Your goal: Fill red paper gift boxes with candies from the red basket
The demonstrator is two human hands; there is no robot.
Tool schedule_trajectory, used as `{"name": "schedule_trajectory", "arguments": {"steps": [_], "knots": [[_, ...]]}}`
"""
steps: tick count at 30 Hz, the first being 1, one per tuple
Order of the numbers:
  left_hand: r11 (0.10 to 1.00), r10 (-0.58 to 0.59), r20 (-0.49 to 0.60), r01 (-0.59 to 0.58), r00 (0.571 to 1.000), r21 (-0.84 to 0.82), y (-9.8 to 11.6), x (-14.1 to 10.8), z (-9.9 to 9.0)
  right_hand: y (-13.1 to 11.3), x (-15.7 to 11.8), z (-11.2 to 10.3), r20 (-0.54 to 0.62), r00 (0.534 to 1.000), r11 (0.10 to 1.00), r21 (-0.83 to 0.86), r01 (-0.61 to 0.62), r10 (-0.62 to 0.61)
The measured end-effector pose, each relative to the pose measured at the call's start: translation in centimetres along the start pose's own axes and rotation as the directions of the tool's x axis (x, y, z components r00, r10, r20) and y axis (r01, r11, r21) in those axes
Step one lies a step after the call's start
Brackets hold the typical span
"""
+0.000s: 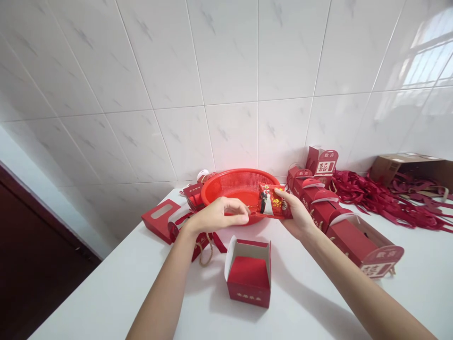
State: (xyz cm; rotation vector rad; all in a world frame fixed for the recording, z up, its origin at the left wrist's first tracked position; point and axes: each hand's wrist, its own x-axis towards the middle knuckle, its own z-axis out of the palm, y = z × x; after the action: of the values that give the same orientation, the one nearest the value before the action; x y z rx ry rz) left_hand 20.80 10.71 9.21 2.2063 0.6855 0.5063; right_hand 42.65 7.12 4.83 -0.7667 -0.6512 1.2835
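My right hand grips a red printed packet over the right side of a red plastic basket. The packet shows a couple in wedding clothes and gold lettering. My left hand hovers at the basket's front edge, thumb and fingers drawn together beside the packet. A small gold-red bit shows at its fingertips, too small to name. Below both hands stands a dark red cardboard gift box, its top open. The basket's contents are mostly hidden by my hands.
Red gift boxes stand in a row on the right. Behind them lie a heap of red ribbons and a brown carton. On the left are a flat red box and a rope handle. A tiled wall backs the white table.
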Motion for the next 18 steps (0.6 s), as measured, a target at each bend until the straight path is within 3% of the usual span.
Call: {"name": "schedule_trajectory", "arguments": {"steps": [3, 5, 11, 14, 18], "knots": [[0.989, -0.134, 0.232, 0.114, 0.963, 0.097, 2.1, -1.6, -0.6, -0.3, -0.7, 0.6, 0.030, 0.999, 0.999, -0.027, 0.020, -0.019], [0.965, -0.238, 0.301, 0.191, 0.923, 0.178, 2.8, -2.3, -0.6, -0.4, -1.3, 1.0, 0.059, 0.998, 0.998, -0.051, 0.032, -0.029], [0.895, -0.377, 0.240, 0.285, 0.895, 0.343, 2.4, -2.7, -0.8, -0.5, -3.6, 2.1, 0.186, 0.982, 0.989, -0.134, 0.068, -0.042], [0.913, -0.367, 0.300, 0.279, 0.881, 0.298, 2.1, -2.6, -0.9, -0.4, -4.6, 2.6, 0.279, 0.956, 0.967, -0.204, 0.151, -0.090], [0.954, -0.290, 0.341, 0.241, 0.894, 0.181, 2.4, -2.8, -0.5, -0.5, -5.3, 2.9, 0.380, 0.909, 0.890, -0.335, 0.308, -0.171]]}}
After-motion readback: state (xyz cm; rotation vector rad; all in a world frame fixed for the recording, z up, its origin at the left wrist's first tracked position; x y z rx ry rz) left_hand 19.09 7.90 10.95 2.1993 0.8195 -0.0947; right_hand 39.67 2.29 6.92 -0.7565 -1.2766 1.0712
